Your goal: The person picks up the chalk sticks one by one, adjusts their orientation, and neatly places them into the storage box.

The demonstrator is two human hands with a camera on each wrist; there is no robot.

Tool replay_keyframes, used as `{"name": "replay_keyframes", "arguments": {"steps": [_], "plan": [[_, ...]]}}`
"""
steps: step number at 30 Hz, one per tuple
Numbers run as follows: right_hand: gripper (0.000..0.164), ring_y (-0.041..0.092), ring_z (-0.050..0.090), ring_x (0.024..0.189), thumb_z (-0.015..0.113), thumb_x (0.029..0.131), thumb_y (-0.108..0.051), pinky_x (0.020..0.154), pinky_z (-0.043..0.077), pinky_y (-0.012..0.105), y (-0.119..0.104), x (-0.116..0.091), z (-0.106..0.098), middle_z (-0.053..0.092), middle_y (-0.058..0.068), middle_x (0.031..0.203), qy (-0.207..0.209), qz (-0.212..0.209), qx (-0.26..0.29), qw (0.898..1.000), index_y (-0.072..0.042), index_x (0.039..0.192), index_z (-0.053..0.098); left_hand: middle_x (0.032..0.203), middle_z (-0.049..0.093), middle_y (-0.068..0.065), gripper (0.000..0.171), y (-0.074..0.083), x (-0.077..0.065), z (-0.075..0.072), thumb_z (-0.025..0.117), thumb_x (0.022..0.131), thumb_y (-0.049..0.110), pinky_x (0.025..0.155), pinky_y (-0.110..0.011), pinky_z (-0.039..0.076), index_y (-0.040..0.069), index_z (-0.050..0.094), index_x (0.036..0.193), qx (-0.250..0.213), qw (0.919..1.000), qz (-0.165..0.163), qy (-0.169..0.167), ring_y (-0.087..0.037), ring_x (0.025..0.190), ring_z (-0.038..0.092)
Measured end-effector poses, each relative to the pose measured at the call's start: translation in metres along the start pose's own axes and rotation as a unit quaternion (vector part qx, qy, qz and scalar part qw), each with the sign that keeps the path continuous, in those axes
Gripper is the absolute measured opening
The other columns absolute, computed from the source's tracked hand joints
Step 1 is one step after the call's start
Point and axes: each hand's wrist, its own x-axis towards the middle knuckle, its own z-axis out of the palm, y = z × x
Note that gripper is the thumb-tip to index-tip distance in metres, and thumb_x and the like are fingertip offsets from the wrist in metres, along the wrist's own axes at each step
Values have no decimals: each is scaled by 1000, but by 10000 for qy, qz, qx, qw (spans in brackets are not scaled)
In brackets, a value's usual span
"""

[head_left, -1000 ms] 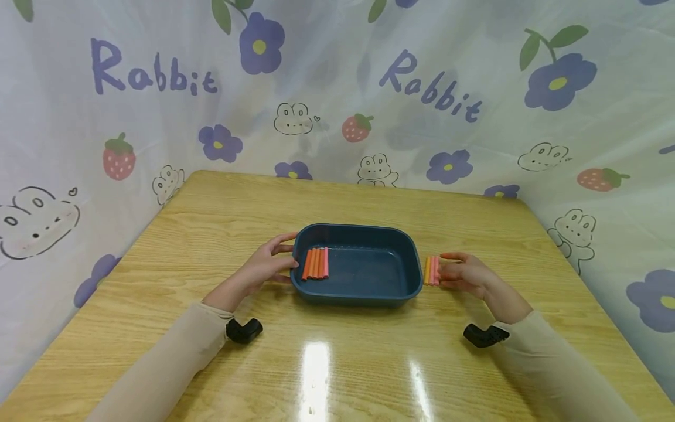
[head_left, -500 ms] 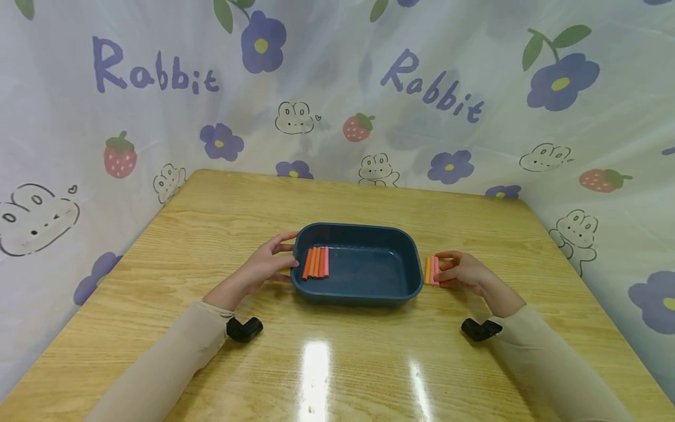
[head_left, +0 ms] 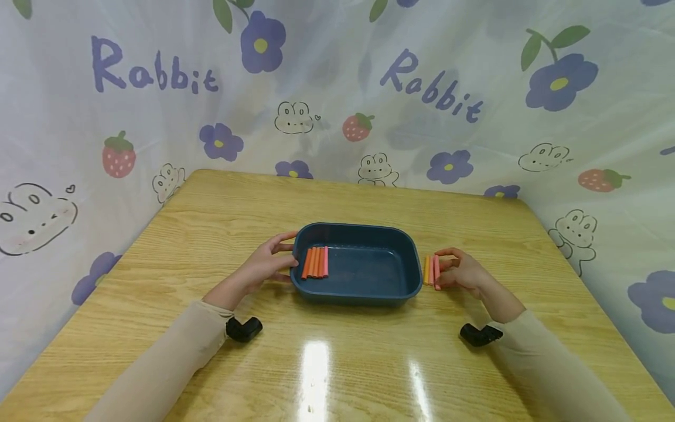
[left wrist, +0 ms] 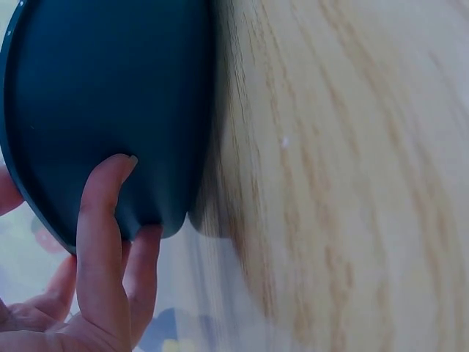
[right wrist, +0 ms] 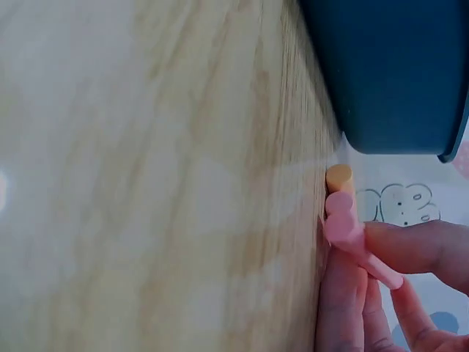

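A dark blue rectangular box (head_left: pixel 364 296) sits mid-table. My left hand (head_left: pixel 269 262) rests its spread fingers on the outside of the box's left end; in the left wrist view the thumb (left wrist: pixel 102 220) presses the outer wall. To the right of the box, my right hand (head_left: pixel 464 272) pinches a pink chalk stick (right wrist: pixel 346 231) between thumb and fingers, and the stick lies askew. Beside it are another pink chalk stick (right wrist: pixel 338 202) and a yellow-orange one (head_left: pixel 427 271), side by side on the table.
Inside the box, at its left end, several orange chalk sticks (head_left: pixel 313 262) and a pink one (head_left: pixel 325 262) lie in a row. The wooden table (head_left: pixel 237 199) backs onto a white printed curtain (head_left: pixel 337 70). A black piece (head_left: pixel 245 330) sits at each cuff.
The right-hand fingers have closed on the outermost pink chalk stick and drawn it slightly away from the one beside it. My left hand and the box stay in place.
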Motion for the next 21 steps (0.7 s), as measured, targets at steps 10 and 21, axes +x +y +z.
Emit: {"name": "replay_keyframes", "arguments": {"steps": [10,21], "plan": [[77,18,63,88,59,85,8,80,52,34,2,-3,1,61,5,103,-206,-62,1510,9883,5,143,10,138,32,-27,67,1,0,0,53,88,0,71,-44,54,11,24,148,-23,10000,19,-28,-43,107,52],[72,17,64,81,46,90,10,79,52,28,-23,-9,17,60,11,99,-117,-68,2293,9733,0,145,2,139,32,-26,68,0,0,0,54,87,0,71,-44,54,11,25,148,-5,10000,17,24,-44,108,51]]}}
